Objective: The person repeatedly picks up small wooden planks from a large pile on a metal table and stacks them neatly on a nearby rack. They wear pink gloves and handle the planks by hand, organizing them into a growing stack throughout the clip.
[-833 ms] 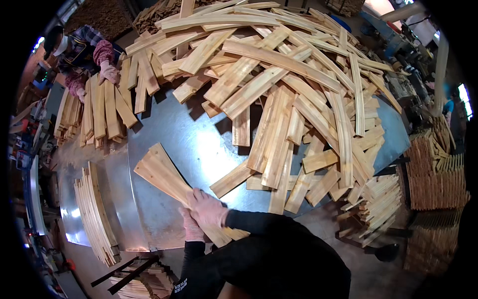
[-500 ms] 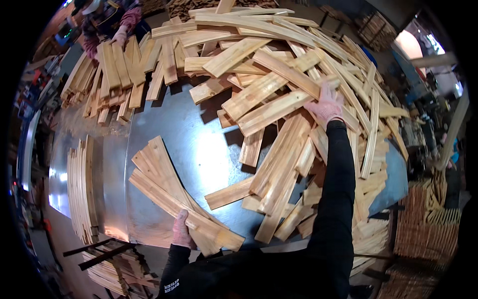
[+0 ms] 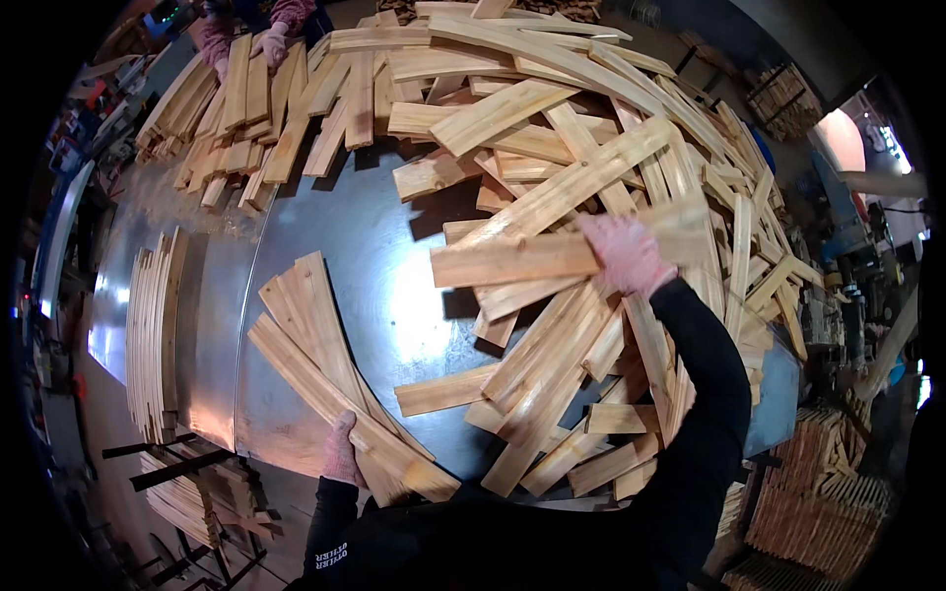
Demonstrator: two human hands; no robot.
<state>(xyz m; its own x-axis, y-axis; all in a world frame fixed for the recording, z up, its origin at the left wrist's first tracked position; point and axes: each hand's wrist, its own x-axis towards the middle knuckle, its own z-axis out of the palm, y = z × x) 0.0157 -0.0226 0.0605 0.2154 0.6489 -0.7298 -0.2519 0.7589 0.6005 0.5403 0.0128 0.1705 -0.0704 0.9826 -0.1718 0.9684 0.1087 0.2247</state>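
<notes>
R hand point(image 3: 627, 254) clamped on slat point(image 3: 512, 261), lifted off pile point(image 3: 611, 148); L hand point(image 3: 342, 451) apparently pinning stack point(image 3: 325, 374). Slat best laid flush w/ stack edges.

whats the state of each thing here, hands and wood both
left hand: gloved, resting on the near end of the curved slats
right hand: gloved, gripping a flat board
flat board: lifted above the pile
curved slats: stacked neatly on the metal table
loose board pile: jumbled, overlapping
edge-standing slats: bundled at the table's left
</notes>
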